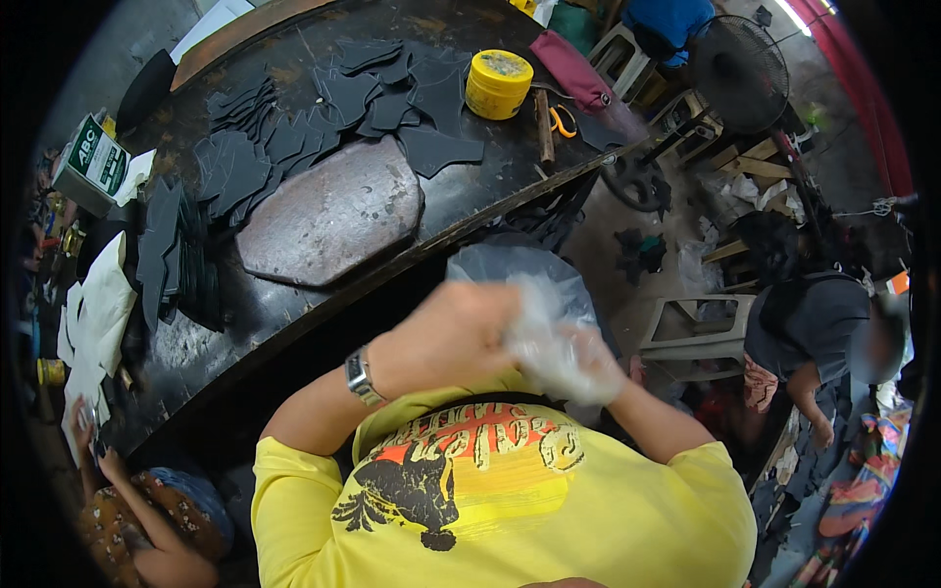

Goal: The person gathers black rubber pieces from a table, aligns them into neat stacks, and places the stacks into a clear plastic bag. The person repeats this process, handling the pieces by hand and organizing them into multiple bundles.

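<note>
In front of my chest I hold a clear plastic bag, crumpled and partly smeared by motion. My left hand, with a metal watch on its wrist, is closed in a fist on the bag's left side. On the other side, my right hand grips the bag, its fingers partly veiled by the plastic. More of the clear plastic spreads out just beyond my hands, below the table edge. I cannot make out whether anything is inside the bag.
A dark table bears a grey slab, several black cut pieces, a yellow tub, orange-handled scissors and a pink pouch. Plastic stool and fan stand right. Other people sit lower left and far right.
</note>
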Tool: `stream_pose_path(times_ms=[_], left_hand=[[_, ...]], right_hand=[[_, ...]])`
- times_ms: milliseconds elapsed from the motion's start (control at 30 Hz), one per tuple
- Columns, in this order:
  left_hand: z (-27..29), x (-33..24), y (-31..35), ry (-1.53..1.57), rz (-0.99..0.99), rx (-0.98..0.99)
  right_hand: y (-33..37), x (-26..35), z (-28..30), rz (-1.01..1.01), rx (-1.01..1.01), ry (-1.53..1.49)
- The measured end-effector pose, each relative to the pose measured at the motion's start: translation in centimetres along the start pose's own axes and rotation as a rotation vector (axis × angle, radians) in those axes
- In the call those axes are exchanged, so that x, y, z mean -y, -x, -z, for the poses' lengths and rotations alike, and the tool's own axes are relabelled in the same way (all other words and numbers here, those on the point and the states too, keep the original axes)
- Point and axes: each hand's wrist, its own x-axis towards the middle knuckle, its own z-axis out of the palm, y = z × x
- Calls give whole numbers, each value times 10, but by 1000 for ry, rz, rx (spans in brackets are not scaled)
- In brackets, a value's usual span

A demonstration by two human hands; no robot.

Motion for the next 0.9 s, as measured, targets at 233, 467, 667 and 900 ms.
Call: stream_pose_path(times_ms=[233, 467, 667, 900], left_hand=[[9, 50, 49, -113, 92, -214], [-66, 65, 8, 331, 90, 124], [-73, 48, -13, 544, -41, 256], [-70, 55, -11, 932, 601, -116]], right_hand=[[-18, -7, -1, -223, -52, -1161], [-22, 93, 7, 318, 481, -172], [-42, 173, 3, 685, 128, -74], [-70, 170, 57, 665, -334, 81]])
